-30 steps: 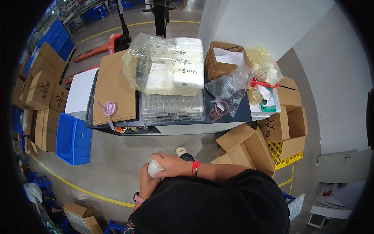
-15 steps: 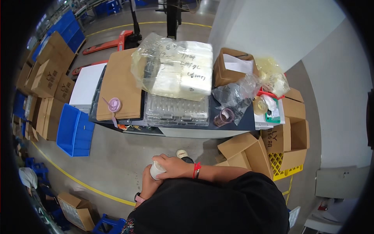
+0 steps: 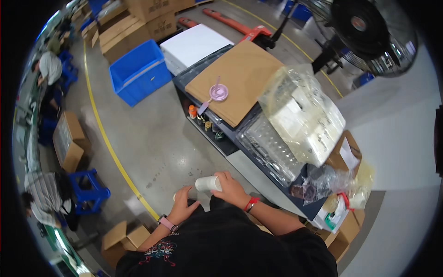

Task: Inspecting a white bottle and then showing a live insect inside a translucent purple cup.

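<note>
Straight ahead at twelve o'clock, close before the body, a plain white cup (image 3: 206, 183) lies tipped nearly on its side in the right hand (image 3: 232, 189), whose fingers wrap its three o'clock end. Toward eleven, the left hand (image 3: 182, 210) hangs apart from the cup, thumb and fingers spread; a pale patch by its fingertips is too small to identify. I'd judge the cup light, smooth and thin-walled, easily dented: best held gently around the middle.

Beyond, a desk (image 3: 258, 173) slants from twelve to two o'clock, the obstacle nearest the right arm. Upon it are brown cardboard sheets (image 3: 251, 69) bearing a round lilac dish (image 3: 218, 93), and, at one, a clear bag of white packs (image 3: 300, 115). Farther off stand a blue bin (image 3: 138, 74) at eleven and a fan (image 3: 360, 23) at one.
</note>
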A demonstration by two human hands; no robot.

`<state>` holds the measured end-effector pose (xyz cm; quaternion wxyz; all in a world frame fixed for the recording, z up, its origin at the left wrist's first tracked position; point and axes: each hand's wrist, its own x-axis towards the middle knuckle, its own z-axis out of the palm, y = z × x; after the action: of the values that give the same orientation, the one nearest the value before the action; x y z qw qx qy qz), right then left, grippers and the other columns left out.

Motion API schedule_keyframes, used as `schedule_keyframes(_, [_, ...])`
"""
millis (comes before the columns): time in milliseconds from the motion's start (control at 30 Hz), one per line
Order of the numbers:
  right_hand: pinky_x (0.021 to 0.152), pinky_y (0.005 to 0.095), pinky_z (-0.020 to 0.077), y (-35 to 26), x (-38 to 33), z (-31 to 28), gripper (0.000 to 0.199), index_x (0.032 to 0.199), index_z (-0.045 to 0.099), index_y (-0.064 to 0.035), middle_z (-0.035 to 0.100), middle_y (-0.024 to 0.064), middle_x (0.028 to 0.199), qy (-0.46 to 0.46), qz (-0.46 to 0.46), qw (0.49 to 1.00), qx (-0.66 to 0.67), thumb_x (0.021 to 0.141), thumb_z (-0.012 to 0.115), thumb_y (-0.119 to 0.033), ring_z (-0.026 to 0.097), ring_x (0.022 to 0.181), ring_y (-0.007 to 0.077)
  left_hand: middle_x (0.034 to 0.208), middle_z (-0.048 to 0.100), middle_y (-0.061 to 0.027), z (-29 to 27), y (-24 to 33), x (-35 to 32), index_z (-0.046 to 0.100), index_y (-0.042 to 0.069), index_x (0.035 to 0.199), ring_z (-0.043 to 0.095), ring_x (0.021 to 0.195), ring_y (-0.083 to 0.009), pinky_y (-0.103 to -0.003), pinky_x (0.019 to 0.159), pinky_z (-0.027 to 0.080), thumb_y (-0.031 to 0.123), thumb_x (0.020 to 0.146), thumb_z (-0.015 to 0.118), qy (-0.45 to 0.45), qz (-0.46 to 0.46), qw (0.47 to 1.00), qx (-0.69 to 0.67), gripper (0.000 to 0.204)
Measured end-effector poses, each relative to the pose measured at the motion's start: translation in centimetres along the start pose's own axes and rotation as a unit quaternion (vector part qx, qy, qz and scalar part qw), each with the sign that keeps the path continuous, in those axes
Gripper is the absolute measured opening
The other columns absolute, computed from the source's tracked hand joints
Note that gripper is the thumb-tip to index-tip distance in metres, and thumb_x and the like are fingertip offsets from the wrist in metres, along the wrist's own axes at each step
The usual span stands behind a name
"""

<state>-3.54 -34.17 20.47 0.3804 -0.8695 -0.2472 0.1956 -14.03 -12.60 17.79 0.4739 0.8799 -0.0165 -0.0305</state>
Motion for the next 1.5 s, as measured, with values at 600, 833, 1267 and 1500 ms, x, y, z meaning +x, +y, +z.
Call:
schedule_keyframes(600, [0.093,0.0452,0.0419,42.1,25.0,19.0,0.058,0.114,0.042,-0.0077,0.053,0.0194,0.117,0.002,0.308,0.875,-0.374,0.067,0.075,-0.021,0.050,0.110,0.0382,0.136,0.024,-0.0396,15.2,-14.1,-19.4,0.040,0.013,0.135,0.031,0.123,-0.0538,-0.051,0.103,0.030,0.034,0.076,0.067,-0.161,-0.523,0.836,0.050,0.069])
schedule_keyframes(833, [0.092,0.0477,0.0407,51.3,27.3,21.7,0.037,0.112,0.044,-0.0091,0.053,0.0156,0.116,-0.027,0.338,0.809,-0.481,0.079,0.061,-0.014,0.050,0.111,0.0348,0.136,0.024,-0.0390,16.5,-14.6,-18.9,0.046,0.015,0.130,0.033,0.121,-0.0548,-0.054,0.100,0.033,0.027,0.072,0.067,-0.164,-0.524,0.833,0.069,0.063])
schedule_keyframes(1267, [0.095,0.0462,0.0393,42.5,27.8,21.0,0.041,0.116,0.054,-0.0039,0.044,0.0264,0.127,-0.106,0.259,0.868,-0.410,0.078,0.060,-0.020,0.045,0.116,0.0391,0.135,0.026,-0.0370,15.5,-14.9,-15.6,0.048,0.015,0.127,0.036,0.117,-0.0524,-0.053,0.099,0.033,0.027,0.073,0.064,-0.167,-0.535,0.825,0.073,0.058])
schedule_keyframes(1500, [0.094,0.0419,0.0398,20.2,21.7,18.1,0.031,0.106,0.058,-0.0041,0.057,0.0181,0.110,0.039,-0.038,0.998,-0.021,0.078,0.064,-0.015,0.050,0.109,0.0339,0.134,0.031,-0.0356,15.4,-15.7,-14.8,0.049,0.018,0.128,0.035,0.121,-0.0501,-0.052,0.099,0.034,0.037,0.075,0.063,-0.222,-0.459,0.856,0.085,0.058])
